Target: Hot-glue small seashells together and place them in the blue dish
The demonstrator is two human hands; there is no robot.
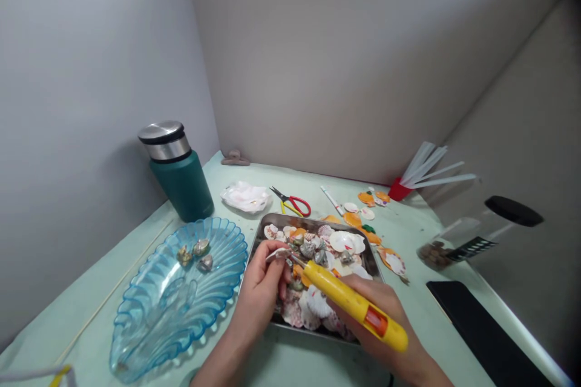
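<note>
My left hand (267, 272) is closed in a pinch on a small pale shell (276, 253) above the tray. My right hand (374, 308) grips a yellow hot glue gun (351, 302) with an orange-red switch. Its tip points left and sits close to the shell; whether they touch I cannot tell. Beneath both hands lies a metal tray (374, 267) full of white, orange and speckled scallop shells, with several grey-green sea snail shells among them. The hands hide part of the tray's contents.
A blue leaf-shaped dish (149, 290) at left holds three snail shells. Behind stand a green bottle (181, 184), a white plastic bundle (246, 196), pliers (295, 204) and a marker (331, 200). Rightward are joined shells (393, 261), a red cup (399, 189) of glue sticks, a jar (438, 254) and a black slab (481, 329).
</note>
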